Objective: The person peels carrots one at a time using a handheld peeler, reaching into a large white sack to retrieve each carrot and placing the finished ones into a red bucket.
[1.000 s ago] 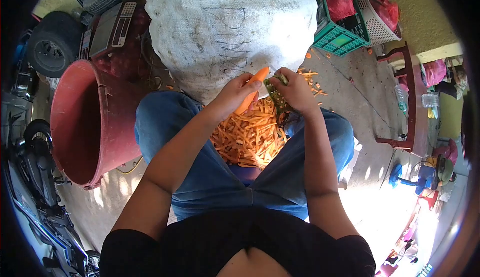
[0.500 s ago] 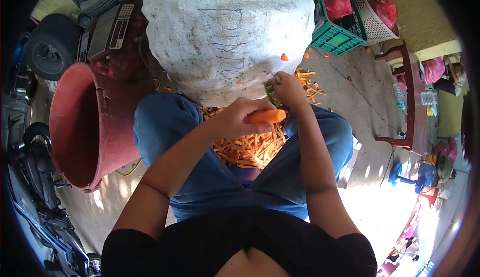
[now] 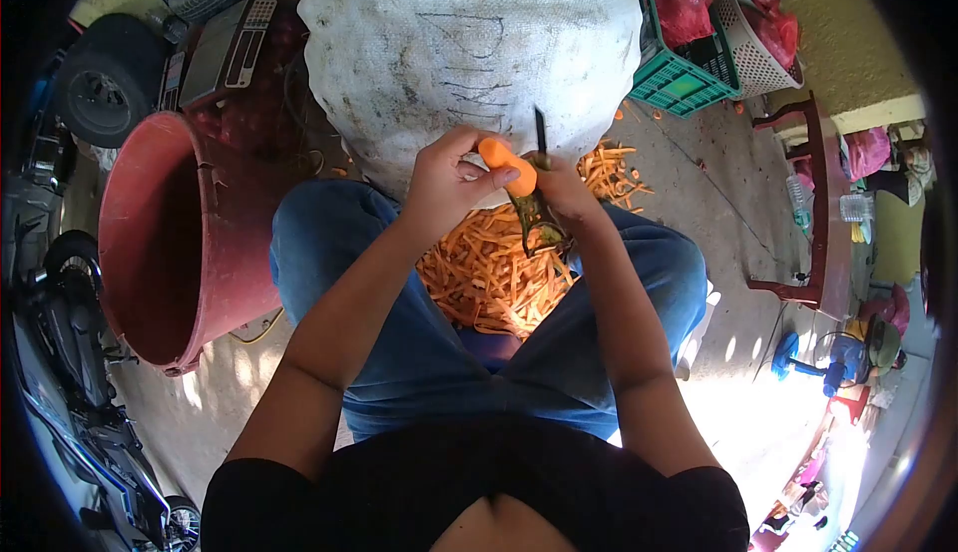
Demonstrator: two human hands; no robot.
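An orange peeled carrot is pinched in my left hand, its near end tilted toward my right hand. My right hand is closed round a tool with a dark blade that points up and away, over the sack. Greenish, dark-edged material hangs beneath the carrot beside my right hand; its exact form is unclear. Below both hands, between my knees, lies a heap of orange peelings. The large white sack with dark writing stands just beyond them.
At left a big red tub lies tipped with its opening toward me, near a wheel and a scale. To the right are a green crate, a white basket, a wooden frame and scattered peelings.
The carrot and my left hand have moved up and turned, now close against my right hand. My right hand has come down slightly, and the dark blade now shows. The view has shifted a little.
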